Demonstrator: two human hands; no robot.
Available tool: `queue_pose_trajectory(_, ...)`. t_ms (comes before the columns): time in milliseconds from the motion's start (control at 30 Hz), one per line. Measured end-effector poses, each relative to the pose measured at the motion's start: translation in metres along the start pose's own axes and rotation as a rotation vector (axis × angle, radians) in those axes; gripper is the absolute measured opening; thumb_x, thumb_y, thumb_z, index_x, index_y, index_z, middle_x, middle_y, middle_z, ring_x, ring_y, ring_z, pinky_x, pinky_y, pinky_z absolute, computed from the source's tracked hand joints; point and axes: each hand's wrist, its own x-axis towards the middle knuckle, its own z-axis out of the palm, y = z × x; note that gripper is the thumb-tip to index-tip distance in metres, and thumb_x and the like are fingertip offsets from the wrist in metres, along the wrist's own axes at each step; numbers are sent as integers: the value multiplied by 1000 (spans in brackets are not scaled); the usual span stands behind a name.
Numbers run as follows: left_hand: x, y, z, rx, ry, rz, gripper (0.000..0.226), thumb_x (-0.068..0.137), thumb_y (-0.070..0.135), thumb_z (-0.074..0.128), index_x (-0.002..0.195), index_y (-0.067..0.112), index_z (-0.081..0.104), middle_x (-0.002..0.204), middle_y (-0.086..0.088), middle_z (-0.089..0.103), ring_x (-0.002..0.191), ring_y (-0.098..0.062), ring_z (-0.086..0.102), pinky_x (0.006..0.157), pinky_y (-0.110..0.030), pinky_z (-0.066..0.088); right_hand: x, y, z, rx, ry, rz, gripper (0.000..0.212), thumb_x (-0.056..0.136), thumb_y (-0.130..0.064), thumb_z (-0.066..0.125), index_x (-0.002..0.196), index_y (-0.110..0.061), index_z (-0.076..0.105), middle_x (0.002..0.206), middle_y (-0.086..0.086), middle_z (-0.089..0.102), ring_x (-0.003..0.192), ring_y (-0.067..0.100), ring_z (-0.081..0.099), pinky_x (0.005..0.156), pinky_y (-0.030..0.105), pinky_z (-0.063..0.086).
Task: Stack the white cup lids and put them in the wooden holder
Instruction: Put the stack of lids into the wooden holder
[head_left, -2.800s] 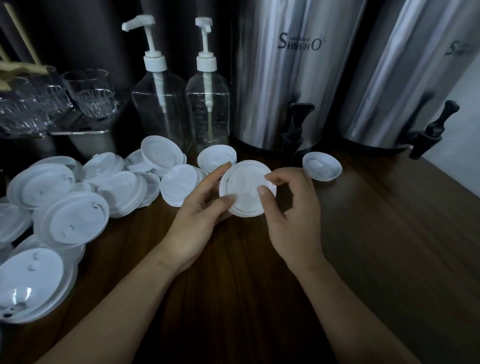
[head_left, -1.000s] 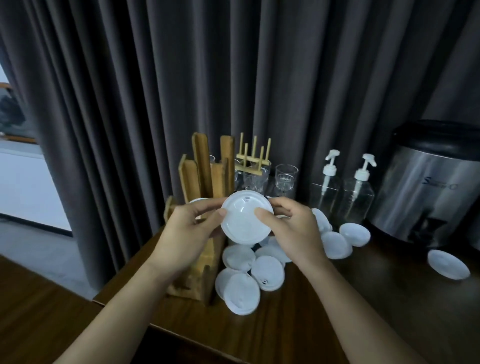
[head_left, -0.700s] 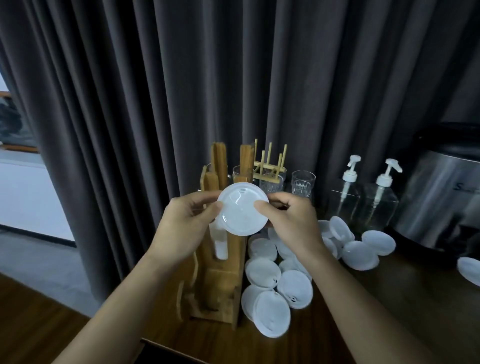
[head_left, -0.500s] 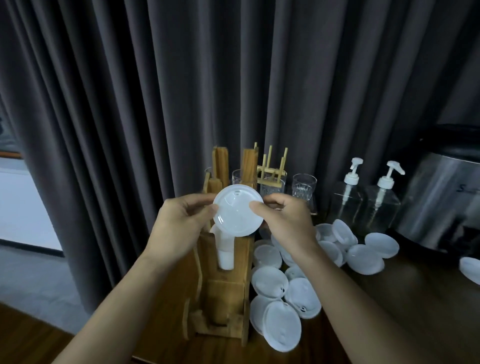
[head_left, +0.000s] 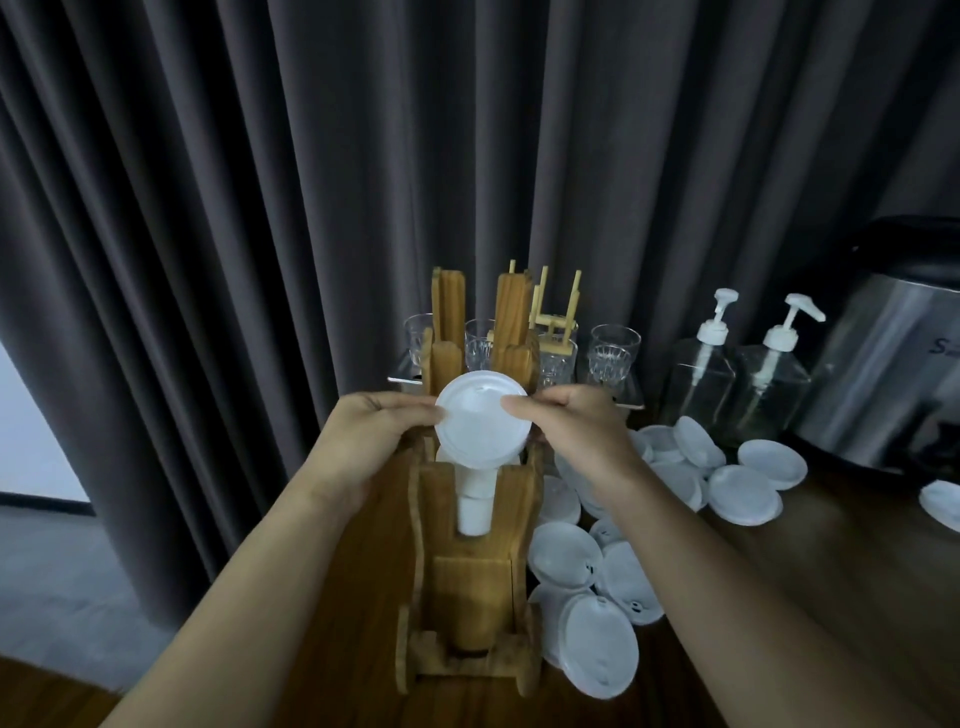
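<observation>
Both the left hand (head_left: 363, 441) and right hand (head_left: 566, 431) pinch a lid stack (head_left: 483, 423) by its rim, seemingly to steady it over the wooden holder (head_left: 467, 571) slot.

A round white lid (head_left: 483, 423), pinched at its 9 and 3 o'clock edges by the left hand (head_left: 363, 441) and right hand (head_left: 576, 436), faces the camera at the top of the upright wooden holder (head_left: 470, 582) — loose lids (head_left: 597, 639) lie scattered, some overlapping, at its 1 to 4 o'clock.
</observation>
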Motion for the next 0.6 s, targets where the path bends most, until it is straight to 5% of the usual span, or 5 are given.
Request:
queue_pose_trajectory(133,9,-9,-5,-52,-52,-122,11,88,11,79,98,7,84,97,-15,81,95,-32,79,89,-42,62,8,17,8,43,-57,68,69,74,-56,83,91,9,69,89,29,68,82,41,69,72,33,43)
queue_pose_trajectory(300,16,-21,-7,-75,-67,-194,11,85,11,81,93,3,84,96,-23,79,98,-41,77,96,-48,61,14,34,12,90,-67,179,60,68,-61,84,55,-13,52,64,7,42,66,20,49,72,36,38)
queue_pose_trajectory(433,20,-24,-9,-63,-96,-212,14,84,12,82,92,1,83,94,-25,79,90,-38,78,98,-49,60,19,42,11,81,-92,181,98,48,-75,86,92,10,63,74,18,58,73,22,57,75,38,42)
queue_pose_trajectory(600,21,-22,-9,-19,-108,-201,15,84,15,83,90,2,84,91,-22,80,85,-32,79,96,-46,60,17,44,10,123,-123,187,84,56,-62,86,92,11,66,75,13,58,72,24,57,74,37,43)
